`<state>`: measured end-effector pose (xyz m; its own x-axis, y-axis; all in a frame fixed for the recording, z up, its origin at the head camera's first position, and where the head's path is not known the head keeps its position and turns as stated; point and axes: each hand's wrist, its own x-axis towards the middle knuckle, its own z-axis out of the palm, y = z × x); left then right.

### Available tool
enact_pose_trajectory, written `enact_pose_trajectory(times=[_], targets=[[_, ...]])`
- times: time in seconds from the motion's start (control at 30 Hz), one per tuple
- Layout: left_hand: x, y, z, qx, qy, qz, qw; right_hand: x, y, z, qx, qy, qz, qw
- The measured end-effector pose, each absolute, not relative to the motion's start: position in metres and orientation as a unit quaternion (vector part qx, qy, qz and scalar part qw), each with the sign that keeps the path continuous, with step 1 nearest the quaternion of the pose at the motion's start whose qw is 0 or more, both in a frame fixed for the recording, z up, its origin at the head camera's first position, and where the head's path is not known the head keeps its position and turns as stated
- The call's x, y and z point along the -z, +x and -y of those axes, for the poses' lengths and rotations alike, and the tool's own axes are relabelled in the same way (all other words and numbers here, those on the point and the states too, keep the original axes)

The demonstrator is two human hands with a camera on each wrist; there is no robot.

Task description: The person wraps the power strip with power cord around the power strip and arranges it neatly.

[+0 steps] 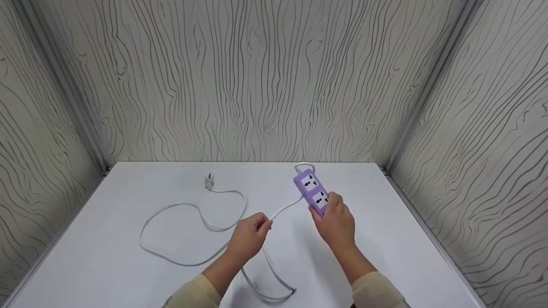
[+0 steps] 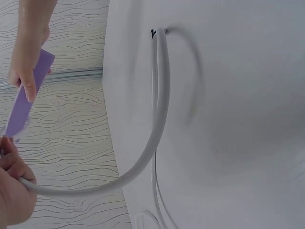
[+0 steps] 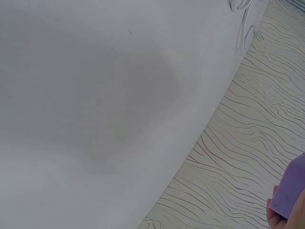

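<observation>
A purple power strip (image 1: 315, 191) with white socket faces is held at its near end by my right hand (image 1: 338, 222), raised over the white table. Its white cord (image 1: 286, 207) loops out from the far end and runs to my left hand (image 1: 249, 236), whose thumb and fingers pinch it. In the left wrist view, the cord (image 2: 107, 187) hangs in a curve from the left hand (image 2: 16, 191). The right wrist view catches only part of the strip (image 3: 291, 188) and some fingertips. The plug (image 1: 209, 182) lies at the far left of the table.
Loose cord (image 1: 171, 259) lies in wide loops on the left half of the table (image 1: 107, 239). A dark tie (image 1: 293, 291) sits on the cord near the front. Wood-patterned panels (image 1: 244, 81) stand behind and on both sides.
</observation>
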<state>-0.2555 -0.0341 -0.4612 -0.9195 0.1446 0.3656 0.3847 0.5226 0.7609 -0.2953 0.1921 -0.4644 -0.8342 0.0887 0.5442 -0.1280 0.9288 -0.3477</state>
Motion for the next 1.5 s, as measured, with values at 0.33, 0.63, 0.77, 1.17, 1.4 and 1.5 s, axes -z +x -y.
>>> enact_pose_trajectory(times=[0.33,0.63,0.77,1.17,1.4,1.5], targets=[[0.465,-0.26,0.039,0.42,-0.16,0.884,0.129,0.456,-0.298,-0.198,-0.274,-0.023,0.93,0.245],[0.471,-0.262,0.044,0.37,-0.162,0.907,0.118,0.451,-0.298,-0.197,-0.35,-0.044,0.911,0.213],[0.471,-0.262,0.048,0.342,-0.166,0.916,0.132,0.45,-0.298,-0.197,-0.378,-0.045,0.901,0.207],[0.46,-0.253,0.043,0.33,-0.23,0.907,0.126,0.455,-0.304,-0.198,-0.239,-0.03,0.936,0.258],[0.443,-0.254,0.042,0.256,-0.227,0.924,0.171,0.458,-0.306,-0.209,-0.109,-0.01,0.968,0.225],[0.438,-0.257,0.045,0.216,-0.229,0.925,0.21,0.458,-0.304,-0.211,-0.083,0.018,0.979,0.186]])
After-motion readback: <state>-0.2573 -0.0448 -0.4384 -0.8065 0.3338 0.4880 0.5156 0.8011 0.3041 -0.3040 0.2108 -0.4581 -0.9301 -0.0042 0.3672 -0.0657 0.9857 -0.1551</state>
